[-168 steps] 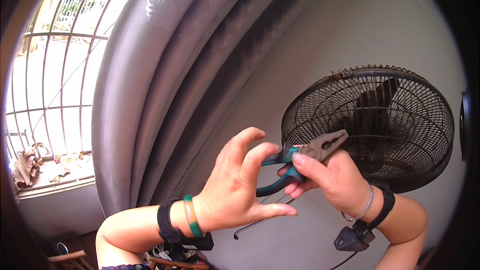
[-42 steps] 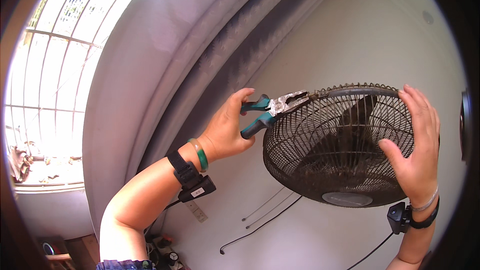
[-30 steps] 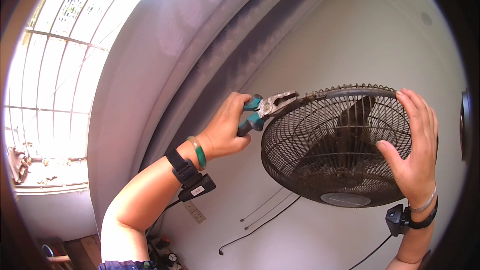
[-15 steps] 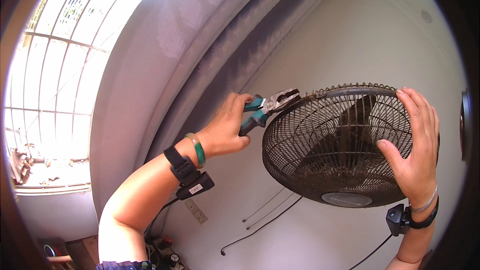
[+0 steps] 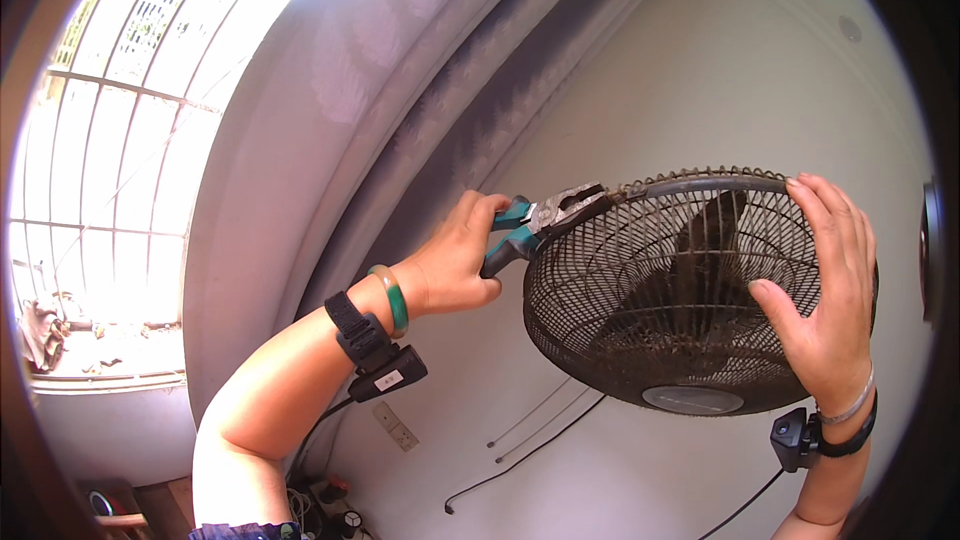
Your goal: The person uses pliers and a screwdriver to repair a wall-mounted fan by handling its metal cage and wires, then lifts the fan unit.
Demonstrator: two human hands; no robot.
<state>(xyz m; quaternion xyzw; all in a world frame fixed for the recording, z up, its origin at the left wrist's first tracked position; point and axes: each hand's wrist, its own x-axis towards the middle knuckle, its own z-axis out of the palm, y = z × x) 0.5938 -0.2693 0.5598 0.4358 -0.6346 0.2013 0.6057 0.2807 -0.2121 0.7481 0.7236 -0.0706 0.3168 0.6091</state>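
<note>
A black wall-mounted fan with a dusty wire cage (image 5: 650, 300) fills the right of the view. My left hand (image 5: 455, 260) grips green-handled pliers (image 5: 545, 220), whose metal jaws touch the upper left rim of the cage. My right hand (image 5: 825, 300) lies flat against the cage's right side, fingers spread over the rim and wires. The fan blades show dark behind the grille. A green bangle and a black strap sit on my left wrist.
A grey curtain (image 5: 400, 90) hangs left of the fan beside a bright barred window (image 5: 110, 160). Loose wires (image 5: 530, 440) and a wall socket (image 5: 395, 425) sit on the wall below. Clutter lies low at the left.
Several seconds ago both hands held the pliers in front of the fan. Since then my left hand raised them to the cage rim and my right hand moved onto the cage. Hardly any motion in the last second.
</note>
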